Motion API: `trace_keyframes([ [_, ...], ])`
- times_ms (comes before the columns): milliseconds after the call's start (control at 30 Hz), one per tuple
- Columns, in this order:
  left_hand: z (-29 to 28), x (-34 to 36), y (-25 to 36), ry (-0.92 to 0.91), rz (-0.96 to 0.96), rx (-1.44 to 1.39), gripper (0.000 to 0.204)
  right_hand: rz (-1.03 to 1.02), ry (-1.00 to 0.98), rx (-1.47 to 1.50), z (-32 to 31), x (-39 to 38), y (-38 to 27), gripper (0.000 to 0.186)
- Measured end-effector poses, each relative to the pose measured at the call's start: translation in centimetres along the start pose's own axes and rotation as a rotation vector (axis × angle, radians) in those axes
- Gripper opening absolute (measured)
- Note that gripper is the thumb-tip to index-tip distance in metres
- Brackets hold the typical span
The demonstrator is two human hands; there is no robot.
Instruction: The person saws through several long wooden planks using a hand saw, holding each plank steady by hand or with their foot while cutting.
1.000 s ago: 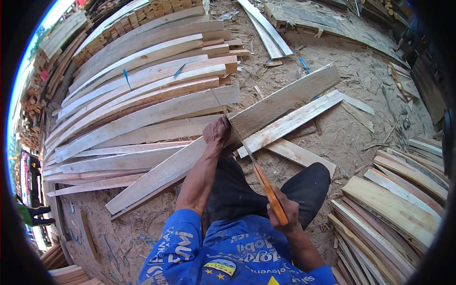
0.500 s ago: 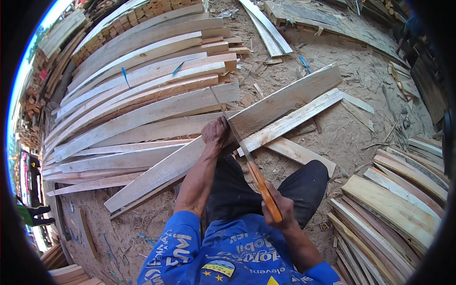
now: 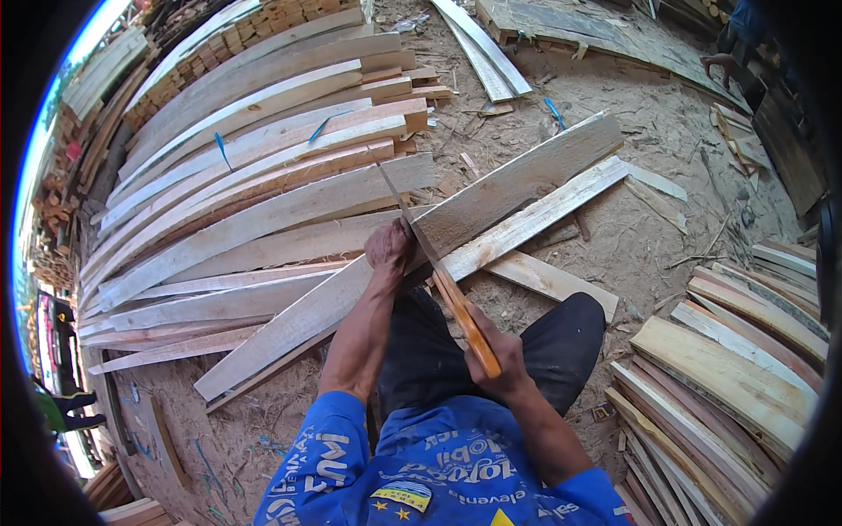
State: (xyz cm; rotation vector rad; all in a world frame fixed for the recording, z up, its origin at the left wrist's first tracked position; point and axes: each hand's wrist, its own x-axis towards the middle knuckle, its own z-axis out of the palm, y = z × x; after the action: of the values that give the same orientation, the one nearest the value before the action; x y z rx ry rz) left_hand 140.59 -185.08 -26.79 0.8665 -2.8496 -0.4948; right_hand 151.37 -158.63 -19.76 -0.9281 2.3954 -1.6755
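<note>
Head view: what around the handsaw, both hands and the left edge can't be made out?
All in the head view:
Whether the handsaw blade has cut into the plank: hidden by the blade and left hand.
Left fingertips: hidden behind the hand itself.
Saw teeth: too small.
Handle's gripped part: covered by the right hand.
Person at left: upper body cut off by the dark rim.

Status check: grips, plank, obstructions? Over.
Right grip around handsaw handle. Left grip on plank. Blade across plank, left grip close beside it.
</note>
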Motion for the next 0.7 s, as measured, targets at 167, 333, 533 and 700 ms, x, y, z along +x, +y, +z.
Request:
trace_keyframes([
  [167, 1.0, -0.1, -1.8, -0.015, -0.015, 0.082, 0.052, -0.005, -0.009, 0.017, 0.1, -0.8, -1.8, 0.063],
  [333, 0.2, 0.6, -1.0, -0.019, -0.014, 0.044, 0.053, 0.037, -0.043, -0.063, -6.5, -12.0, -6.0, 0.057],
  [533, 0.6, -0.1, -0.6, 0.005, 0.058, 0.034, 0.046, -0.088, 0.063, -0.030, 1.9, 2.9, 0.4, 0.065],
  [700, 0.6, -0.3, -0.6, 0.017, -0.011, 0.025, 0.048, 0.026, -0.010, -0.033, -2.6, -6.7, -4.1, 0.063],
])
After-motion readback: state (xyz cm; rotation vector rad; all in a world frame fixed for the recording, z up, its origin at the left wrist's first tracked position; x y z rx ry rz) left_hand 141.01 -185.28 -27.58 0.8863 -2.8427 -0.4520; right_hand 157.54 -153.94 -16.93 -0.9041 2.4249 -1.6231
